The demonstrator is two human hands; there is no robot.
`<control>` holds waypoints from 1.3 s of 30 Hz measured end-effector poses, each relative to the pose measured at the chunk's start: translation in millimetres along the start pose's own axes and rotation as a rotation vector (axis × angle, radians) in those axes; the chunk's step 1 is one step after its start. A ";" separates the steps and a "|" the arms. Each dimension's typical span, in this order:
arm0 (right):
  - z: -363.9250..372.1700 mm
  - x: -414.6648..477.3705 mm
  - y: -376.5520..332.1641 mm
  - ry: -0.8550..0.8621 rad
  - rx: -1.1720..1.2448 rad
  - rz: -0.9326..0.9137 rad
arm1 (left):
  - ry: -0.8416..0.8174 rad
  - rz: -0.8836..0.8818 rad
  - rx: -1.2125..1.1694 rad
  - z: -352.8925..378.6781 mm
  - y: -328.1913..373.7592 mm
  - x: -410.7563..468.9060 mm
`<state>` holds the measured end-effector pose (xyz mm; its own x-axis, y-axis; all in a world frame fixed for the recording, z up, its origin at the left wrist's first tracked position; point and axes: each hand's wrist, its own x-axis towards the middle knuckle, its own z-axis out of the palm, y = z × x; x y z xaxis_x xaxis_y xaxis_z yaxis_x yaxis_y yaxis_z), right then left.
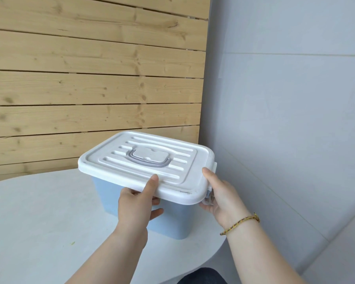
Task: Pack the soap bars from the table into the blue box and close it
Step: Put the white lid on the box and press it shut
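While the blue box (168,218) sits near the right edge of the white table (39,222) with its white lid (148,160) on top, both arms reach forward to it. The left hand (137,203) pinches the lid's near rim, thumb on top and fingers curled under. The right hand (219,197) holds the right corner the same way, by the gray latch (209,193).

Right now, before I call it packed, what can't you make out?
- Head view: blue box interior, hidden by the white lid; no soap bars visible.
- Head view: right latch, mostly covered by the right hand; clipped or not, unclear.
- Head view: left hand, some fingers hidden under the lid rim.
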<state>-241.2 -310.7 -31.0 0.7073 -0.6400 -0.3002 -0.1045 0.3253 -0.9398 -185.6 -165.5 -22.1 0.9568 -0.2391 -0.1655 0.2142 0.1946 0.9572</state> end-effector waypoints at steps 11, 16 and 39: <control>30.3 1.0 -11.3 0.297 -0.452 -0.325 | 0.166 -0.067 -0.085 -23.2 18.5 30.0; 22.7 21.7 -41.7 0.241 -0.644 -0.286 | 0.123 -0.086 -0.060 -4.8 17.0 37.3; 28.1 50.3 -61.3 0.261 -0.852 -0.304 | -0.115 -0.210 0.191 -68.9 61.6 128.1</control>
<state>-179.6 -343.2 16.1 0.6201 -0.7831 0.0474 -0.4902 -0.4340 -0.7559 -36.3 -118.6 -0.7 0.8643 -0.3638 -0.3472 0.3540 -0.0504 0.9339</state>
